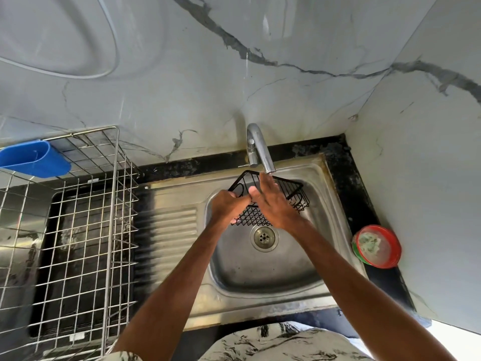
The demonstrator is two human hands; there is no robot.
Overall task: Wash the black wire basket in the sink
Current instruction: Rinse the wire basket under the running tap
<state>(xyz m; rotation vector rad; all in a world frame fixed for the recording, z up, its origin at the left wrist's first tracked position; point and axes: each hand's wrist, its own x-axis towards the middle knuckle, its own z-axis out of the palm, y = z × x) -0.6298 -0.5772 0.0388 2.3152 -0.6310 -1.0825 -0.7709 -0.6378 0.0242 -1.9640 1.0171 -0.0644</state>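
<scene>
Left hand (pixel 227 207) grip curled round black wire basket (pixel 251 218), right hand (pixel 273 204) flat, fingers straight

The wire basket (pixel 253 217) is black, its base a lattice of small triangles. The sink (pixel 260 280) is dull steel grey with brownish staining along its rim, and its draining board (pixel 171 225) is ribbed in parallel lines. The tap (pixel 260 149) is shiny chrome. The wall (pixel 312 100) is pale grey marble crossed by dark veins; the counter (pixel 346 183) is black with pale blotches. The dish rack (pixel 86 230) is a silver square grid, the holder (pixel 33 158) bright blue. The round tub (pixel 376 246) is red and green, and the garment (pixel 286 342) cream with black swirls
</scene>
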